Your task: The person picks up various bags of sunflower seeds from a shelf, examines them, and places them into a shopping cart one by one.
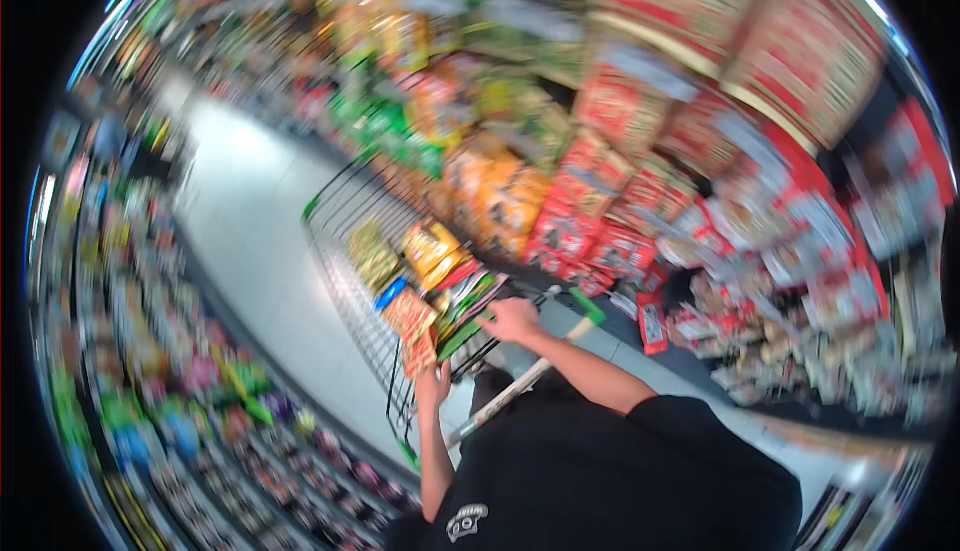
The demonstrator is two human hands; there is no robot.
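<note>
Wire shopping cart (345, 281), green at the corners, as landmark; seen from above and tilted in view.

Left hand (432, 385): at the near left part of the cart, against the lower end of a red-and-tan packet (412, 317). Fingers partly curled, apparently closed on the packet's end; exact finger spacing too blurred to read.

Right hand (513, 321): over the near right part of the cart, beside a green item (462, 337). Fingers bent and pointing into the cart, close to or touching the packets there; firm hold or light contact, cannot tell.

Inside the cart: pale green packet (373, 253) toward the far left; yellow-orange packet (432, 251) toward the far right; blue item (391, 294) at the top of the red-and-tan packet. Labels unreadable.

At the near end of the cart: pale handle bar (512, 389), crossed by the right forearm, just in front of a black shirt (640, 471).

Right of the cart: shelving with orange packets (497, 191) and red packets (570, 236). Left of the cart: pale floor (250, 191), then stocked shelving (190, 391), strongly blurred.
</note>
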